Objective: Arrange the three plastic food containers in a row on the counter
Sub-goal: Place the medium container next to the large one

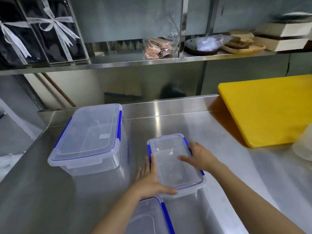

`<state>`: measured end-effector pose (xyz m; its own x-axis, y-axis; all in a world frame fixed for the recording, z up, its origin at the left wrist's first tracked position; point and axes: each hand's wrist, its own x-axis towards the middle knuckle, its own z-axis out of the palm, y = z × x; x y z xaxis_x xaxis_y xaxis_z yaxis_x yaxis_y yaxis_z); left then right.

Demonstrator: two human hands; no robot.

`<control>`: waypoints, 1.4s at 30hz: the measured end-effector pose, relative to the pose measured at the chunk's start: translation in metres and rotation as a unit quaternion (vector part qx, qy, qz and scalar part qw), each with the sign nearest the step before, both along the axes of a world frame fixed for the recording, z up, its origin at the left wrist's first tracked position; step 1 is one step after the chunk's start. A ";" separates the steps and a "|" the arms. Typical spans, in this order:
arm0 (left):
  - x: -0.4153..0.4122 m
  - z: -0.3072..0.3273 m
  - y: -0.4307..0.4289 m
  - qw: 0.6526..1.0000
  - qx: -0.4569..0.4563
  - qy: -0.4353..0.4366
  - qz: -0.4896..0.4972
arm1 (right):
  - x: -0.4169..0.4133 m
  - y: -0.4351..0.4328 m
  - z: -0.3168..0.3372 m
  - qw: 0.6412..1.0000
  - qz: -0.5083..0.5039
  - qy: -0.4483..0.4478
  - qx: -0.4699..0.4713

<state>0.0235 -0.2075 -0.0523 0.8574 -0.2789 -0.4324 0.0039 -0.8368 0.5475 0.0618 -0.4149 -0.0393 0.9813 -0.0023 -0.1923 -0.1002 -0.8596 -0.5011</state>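
Note:
Three clear plastic containers with blue lid clips are on the steel counter (177,119). The large container (87,137) stands at the back left. The small container (173,163) sits mid-counter, held between both hands. My left hand (152,181) grips its near left corner, thumb along the front edge. My right hand (197,157) presses its right side, fingers over the lid. The third container (150,217) lies at the bottom of the view, partly hidden under my left forearm.
A yellow cutting board (268,110) lies at the back right of the counter, with a pale round tub (303,146) at the right edge. A steel shelf (152,62) above holds ribboned dark boxes, bagged items and wooden boards.

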 end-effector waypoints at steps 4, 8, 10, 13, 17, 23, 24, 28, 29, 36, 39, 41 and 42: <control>0.002 0.002 0.004 0.999 0.037 -0.010 -0.036 | -0.010 -0.022 0.008 0.967 0.158 0.174 0.100; 0.006 0.003 0.006 0.997 0.046 -0.024 -0.049 | -0.017 -0.023 0.002 0.957 0.214 0.194 0.005; 0.008 0.003 0.007 0.996 0.055 -0.039 -0.050 | -0.017 -0.021 -0.001 0.959 0.213 0.189 -0.016; 0.009 0.002 0.009 0.996 0.050 -0.067 -0.032 | -0.013 -0.021 -0.004 0.964 0.211 0.161 -0.004; 0.013 0.003 0.013 0.985 0.014 -0.174 0.012 | 0.000 -0.014 -0.008 0.972 0.211 0.103 0.016; 0.025 -0.005 0.016 0.933 0.048 -0.351 0.066 | 0.025 0.002 -0.008 0.987 0.160 -0.026 -0.012; 0.028 -0.005 0.015 0.925 0.064 -0.366 0.079 | 0.029 0.006 -0.009 0.987 0.150 -0.057 -0.027; 0.039 -0.007 0.008 0.895 0.110 -0.427 0.064 | 0.044 0.016 -0.019 0.979 0.130 -0.144 -0.061; 0.043 -0.009 0.008 0.887 0.114 -0.443 0.066 | 0.048 0.019 -0.022 0.977 0.128 -0.154 -0.072; 0.073 -0.032 0.012 0.938 0.172 -0.294 0.068 | 0.088 0.038 -0.037 0.973 0.106 -0.175 -0.108; 0.089 -0.025 0.010 0.946 0.187 -0.256 0.062 | 0.101 0.043 -0.037 0.972 0.102 -0.156 -0.146; 0.098 -0.023 0.010 0.949 0.200 -0.236 0.058 | 0.107 0.047 -0.036 0.970 0.100 -0.141 -0.169; 0.101 -0.023 0.009 0.951 0.202 -0.227 0.057 | 0.108 0.050 -0.035 0.968 0.105 -0.135 -0.186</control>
<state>0.1247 -0.1982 -0.0749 0.9961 -0.0616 -0.0632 -0.0517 -0.9876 0.1482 0.1698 -0.3654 -0.0740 0.9821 0.1824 0.0468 0.1871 -0.9729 -0.1361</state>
